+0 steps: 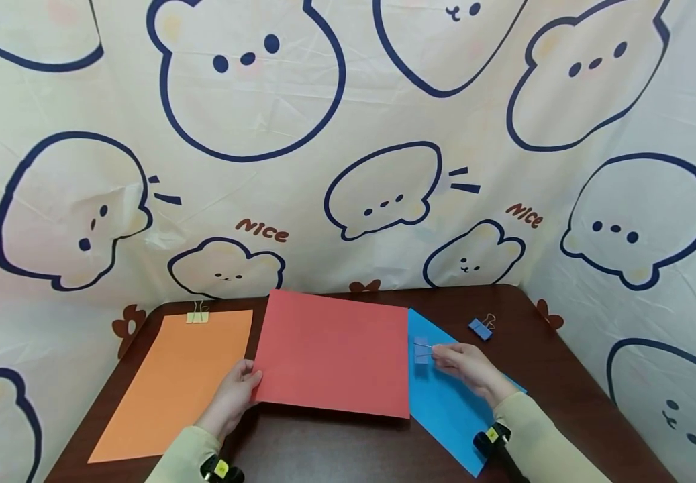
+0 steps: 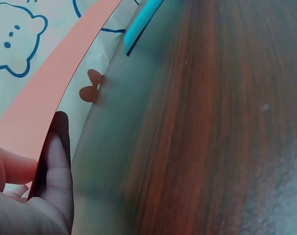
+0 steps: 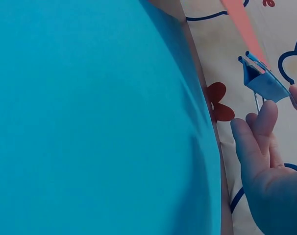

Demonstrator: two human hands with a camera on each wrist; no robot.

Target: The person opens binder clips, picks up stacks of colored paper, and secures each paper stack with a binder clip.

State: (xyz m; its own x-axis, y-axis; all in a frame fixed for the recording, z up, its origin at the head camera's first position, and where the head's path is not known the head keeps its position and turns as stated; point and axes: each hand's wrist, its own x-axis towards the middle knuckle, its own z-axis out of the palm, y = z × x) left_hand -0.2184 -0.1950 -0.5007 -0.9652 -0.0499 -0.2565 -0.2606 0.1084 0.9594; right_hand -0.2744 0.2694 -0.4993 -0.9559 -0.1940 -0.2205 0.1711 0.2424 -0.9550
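Observation:
My left hand (image 1: 230,397) pinches a red sheet of paper (image 1: 332,355) by its lower left edge, thumb on the near face and fingers behind. The sheet is raised and tilted above the table, as the left wrist view shows. My right hand (image 1: 471,370) holds a blue binder clip (image 3: 267,85) by its wire handles, beside the sheet's right edge. In the right wrist view the clip's mouth points away from the fingers. Under the right hand lies a blue sheet of paper (image 1: 447,409), turned at an angle and partly hidden by the red one.
On the left, an orange sheet of paper (image 1: 178,386) lies with a yellow binder clip (image 1: 197,316) at its top edge. Another blue binder clip (image 1: 480,329) lies at the back right of the dark wooden table (image 1: 317,446). A patterned cloth (image 1: 299,194) hangs behind.

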